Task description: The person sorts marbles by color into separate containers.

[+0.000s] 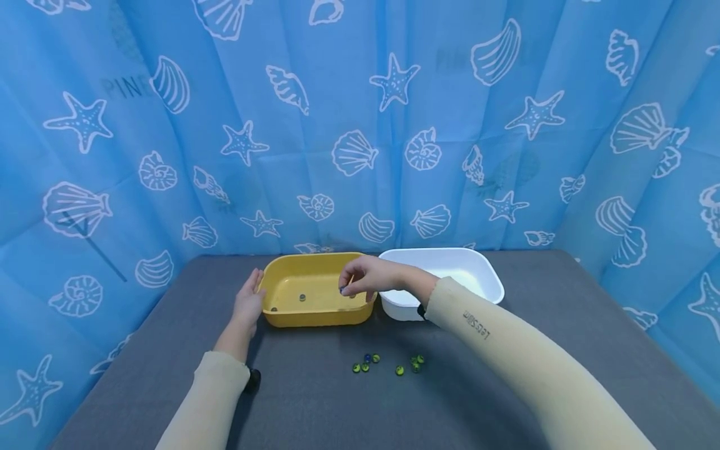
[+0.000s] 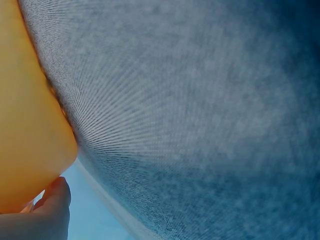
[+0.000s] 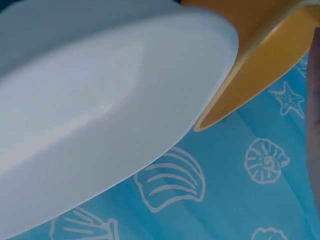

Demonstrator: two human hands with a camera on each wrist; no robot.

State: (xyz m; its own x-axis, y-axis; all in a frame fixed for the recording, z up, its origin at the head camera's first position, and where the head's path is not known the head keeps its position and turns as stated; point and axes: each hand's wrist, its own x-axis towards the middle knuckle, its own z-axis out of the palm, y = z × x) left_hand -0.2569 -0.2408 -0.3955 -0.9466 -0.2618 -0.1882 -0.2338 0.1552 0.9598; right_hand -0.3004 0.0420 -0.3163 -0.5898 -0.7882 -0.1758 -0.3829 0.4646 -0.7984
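In the head view my left hand [image 1: 247,304] holds the left end of the yellow basin [image 1: 315,319], fingers along the outer wall and thumb at the rim. The left wrist view shows a fingertip [image 2: 61,192] against the basin's outside. My right hand [image 1: 368,275] hangs over the right end of the yellow basin, pinching a dark blue marble [image 1: 342,289] between thumb and fingers. Small round greyish pieces [image 1: 302,297] lie on the basin's floor. In the right wrist view only a strip of the right hand [image 3: 314,125] shows; the marble is out of sight there.
A white basin [image 1: 402,312] stands right beside the yellow one, under my right forearm. Several yellow-green marbles [image 1: 400,370] and one blue marble [image 1: 368,358] lie on the grey tablecloth [image 1: 304,394] in front. A blue shell-print curtain [image 1: 349,200] hangs behind.
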